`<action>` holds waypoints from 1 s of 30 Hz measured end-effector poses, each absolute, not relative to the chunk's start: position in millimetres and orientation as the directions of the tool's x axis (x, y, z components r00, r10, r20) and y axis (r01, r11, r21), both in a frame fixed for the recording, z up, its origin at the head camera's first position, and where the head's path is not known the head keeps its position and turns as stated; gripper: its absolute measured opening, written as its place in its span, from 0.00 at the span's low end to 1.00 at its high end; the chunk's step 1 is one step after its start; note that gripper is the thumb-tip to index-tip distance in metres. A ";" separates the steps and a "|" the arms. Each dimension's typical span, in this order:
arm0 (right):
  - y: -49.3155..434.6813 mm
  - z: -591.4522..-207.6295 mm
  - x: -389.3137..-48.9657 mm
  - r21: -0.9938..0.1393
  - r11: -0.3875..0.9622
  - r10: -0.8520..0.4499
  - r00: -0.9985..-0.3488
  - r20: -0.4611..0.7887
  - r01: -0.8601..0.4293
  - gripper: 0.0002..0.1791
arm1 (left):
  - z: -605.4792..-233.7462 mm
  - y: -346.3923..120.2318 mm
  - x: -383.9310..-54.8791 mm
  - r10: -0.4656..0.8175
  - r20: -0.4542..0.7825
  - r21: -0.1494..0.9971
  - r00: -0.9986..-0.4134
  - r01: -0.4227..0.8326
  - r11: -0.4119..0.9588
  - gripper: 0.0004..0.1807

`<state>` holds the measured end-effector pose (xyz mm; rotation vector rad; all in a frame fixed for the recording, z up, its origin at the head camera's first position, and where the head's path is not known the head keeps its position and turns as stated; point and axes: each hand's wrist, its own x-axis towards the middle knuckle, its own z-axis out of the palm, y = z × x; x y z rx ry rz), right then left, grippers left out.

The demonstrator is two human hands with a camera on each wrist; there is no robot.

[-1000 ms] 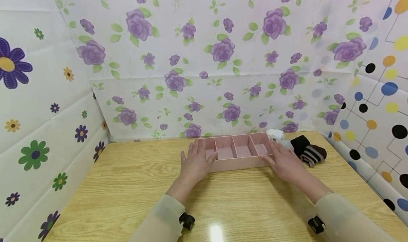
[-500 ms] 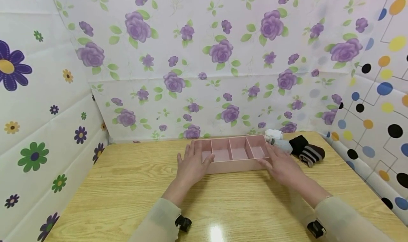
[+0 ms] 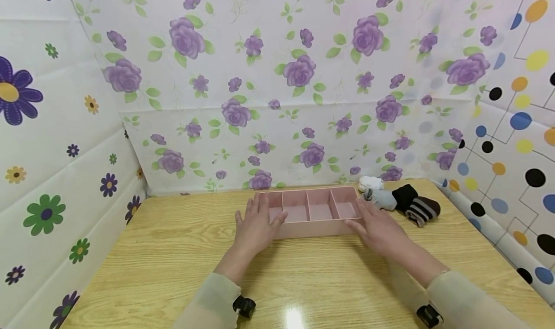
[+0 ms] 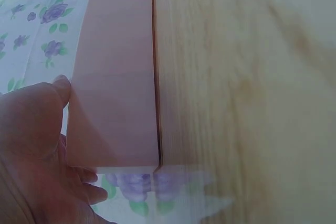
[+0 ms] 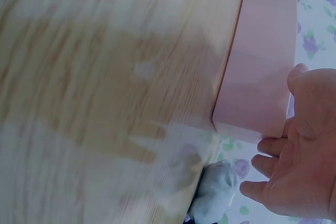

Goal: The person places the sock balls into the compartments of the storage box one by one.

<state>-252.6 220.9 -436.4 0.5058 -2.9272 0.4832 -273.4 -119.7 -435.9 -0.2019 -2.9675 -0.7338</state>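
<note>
A pink box [image 3: 312,229] with several divided compartments lies lengthwise on the wooden table, its compartments bare. My left hand [image 3: 255,229] rests on its left end, fingers fairly straight along the end and thumb on the front rim. On the opposite end, my right hand [image 3: 380,228] lies the same way, its thumb at the front corner. The left wrist view shows the left thumb [image 4: 62,88] touching the box's upper edge. In the right wrist view, the right hand's fingers [image 5: 268,165] reach past the box's end, spread and only slightly bent.
Right of the box lie rolled socks: a white one [image 3: 371,183], a light blue-grey one [image 3: 382,199], a black one [image 3: 405,197] and a striped one [image 3: 422,210]. Flowered sheeting [image 3: 299,102] stands behind the wooden table [image 3: 182,252]. Patterned sheets close both sides.
Both hands have drawn the box slightly left and nearer to me, keeping their places at its ends. The socks stay put; the view has shifted slightly.
</note>
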 end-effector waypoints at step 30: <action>207.0 -433.9 -238.6 -0.332 0.864 -0.344 -0.926 0.157 -0.377 0.44 | -438.0 -150.8 -264.5 0.084 0.072 0.492 -0.994 0.109 0.864 0.63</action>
